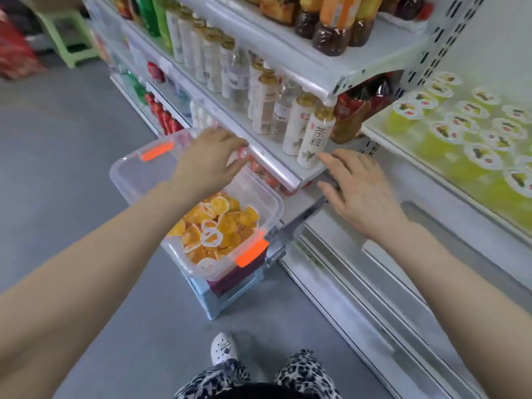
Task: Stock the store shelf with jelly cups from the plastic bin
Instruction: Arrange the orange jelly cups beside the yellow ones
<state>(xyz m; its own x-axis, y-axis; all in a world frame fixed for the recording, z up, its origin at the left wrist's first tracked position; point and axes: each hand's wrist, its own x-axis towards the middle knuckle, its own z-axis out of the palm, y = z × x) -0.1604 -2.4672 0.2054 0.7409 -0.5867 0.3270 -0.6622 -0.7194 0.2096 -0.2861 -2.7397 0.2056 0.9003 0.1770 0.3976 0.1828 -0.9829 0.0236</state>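
Observation:
A clear plastic bin (138,174) with orange latches stands beside the shelving, and orange jelly cups (218,226) fill its near half. Past the bin's far rim, my left hand (210,159) has its fingers curled round a small red jelly cup (243,152), right at the edge of the low shelf (288,180). Red jelly cups (266,175) stand under that shelf edge, mostly hidden. My right hand (357,194) hovers with spread fingers and holds nothing, just below a white tea bottle (313,139).
Rows of drink bottles (236,73) fill the shelves above. Green jelly cups (460,125) cover the shelf on the right. The bin sits on a light blue stool (227,298). A green stool (69,33) stands far back on the grey floor. My foot (224,348) is below the bin.

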